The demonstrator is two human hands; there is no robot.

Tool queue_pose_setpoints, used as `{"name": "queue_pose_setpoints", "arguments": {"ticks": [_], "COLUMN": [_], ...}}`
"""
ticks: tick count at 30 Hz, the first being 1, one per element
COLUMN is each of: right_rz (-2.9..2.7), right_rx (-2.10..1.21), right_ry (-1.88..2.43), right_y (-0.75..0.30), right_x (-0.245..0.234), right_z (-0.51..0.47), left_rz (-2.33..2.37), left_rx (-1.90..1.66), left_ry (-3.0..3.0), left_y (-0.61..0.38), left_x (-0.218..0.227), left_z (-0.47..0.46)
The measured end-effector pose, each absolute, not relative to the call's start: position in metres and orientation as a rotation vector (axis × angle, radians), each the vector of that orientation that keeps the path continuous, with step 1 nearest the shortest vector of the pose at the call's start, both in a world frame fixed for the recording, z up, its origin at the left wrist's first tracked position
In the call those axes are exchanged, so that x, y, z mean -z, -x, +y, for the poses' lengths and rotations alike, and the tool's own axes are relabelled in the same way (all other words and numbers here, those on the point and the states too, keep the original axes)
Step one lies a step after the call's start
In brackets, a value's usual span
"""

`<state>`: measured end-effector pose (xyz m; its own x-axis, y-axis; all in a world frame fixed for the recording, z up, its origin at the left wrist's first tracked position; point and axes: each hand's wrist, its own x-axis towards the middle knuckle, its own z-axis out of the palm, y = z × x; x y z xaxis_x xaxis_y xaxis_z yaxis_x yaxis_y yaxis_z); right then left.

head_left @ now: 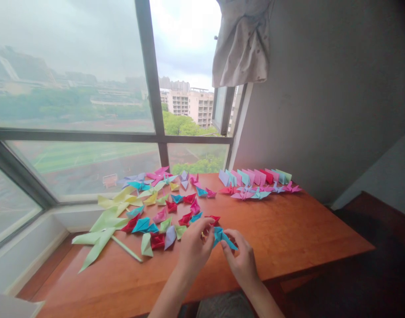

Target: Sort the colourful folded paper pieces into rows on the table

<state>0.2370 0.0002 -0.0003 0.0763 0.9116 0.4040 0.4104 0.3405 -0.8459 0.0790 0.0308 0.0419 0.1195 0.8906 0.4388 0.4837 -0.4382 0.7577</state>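
Note:
A small blue folded paper piece (222, 237) is pinched between both my hands just above the wooden table (288, 238). My left hand (194, 247) grips its left end with closed fingers. Fingers of my right hand (240, 258) close on its right side. Just behind my left hand lies a red folded piece (214, 219). Several folded paper shapes (163, 212) in red, blue, green, pink and purple are scattered to the left.
A large pale green paper shape with a stick (106, 229) lies at the table's left. A row of folded pieces (255, 183) lines the far right by the wall. The window (90, 110) stands behind; the table's edge runs close on the right.

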Motion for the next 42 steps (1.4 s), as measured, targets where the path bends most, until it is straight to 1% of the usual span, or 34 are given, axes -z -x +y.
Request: {"name": "queue_pose_setpoints", "arguments": {"ticks": [3,7,12,15,18,23,27,30,35,39,42], "right_rz": [-1.413,-1.193,-0.961,-0.795,-0.669,-0.669,-0.858,-1.116,-1.619,-1.697,-1.659], "right_rx": [-0.66,-0.963,-1.296,-1.394,-1.426,-1.308,-1.012,-0.817,-0.614,-0.442,-0.351], "right_ry": [1.276,1.261,1.106,1.031,0.985,1.034,1.148,1.212,1.278,1.345,1.409], "right_y": [-0.237,-0.239,-0.238,-0.239,-0.243,-0.251,-0.248,-0.24,-0.224,-0.223,-0.243], "right_x": [0.0,0.001,0.0,-0.001,-0.003,-0.003,0.001,0.001,-0.002,-0.002,-0.001], "right_z": [0.007,0.009,0.009,0.011,0.016,0.022,0.018,0.009,0.003,0.011,0.023], "left_rz": [1.231,1.253,1.085,0.943,0.912,0.965,1.016,1.038,1.054,1.047,1.045], "left_rx": [-1.275,-1.302,-1.04,-0.994,-0.995,-1.023,-1.072,-1.103,-1.07,-1.054,-1.041], "left_ry": [-1.943,-1.92,-1.726,-1.532,-1.388,-1.202,-1.108,-1.056,-1.117,-1.216,-1.266], "left_y": [-0.078,-0.067,-0.059,-0.058,-0.056,-0.053,-0.052,-0.052,-0.054,-0.054,-0.054], "left_x": [-0.044,-0.045,-0.033,-0.026,-0.02,-0.009,0.0,0.003,-0.002,-0.009,-0.01], "left_z": [0.024,0.022,0.024,0.023,0.023,0.024,0.025,0.026,0.023,0.02,0.019]}}
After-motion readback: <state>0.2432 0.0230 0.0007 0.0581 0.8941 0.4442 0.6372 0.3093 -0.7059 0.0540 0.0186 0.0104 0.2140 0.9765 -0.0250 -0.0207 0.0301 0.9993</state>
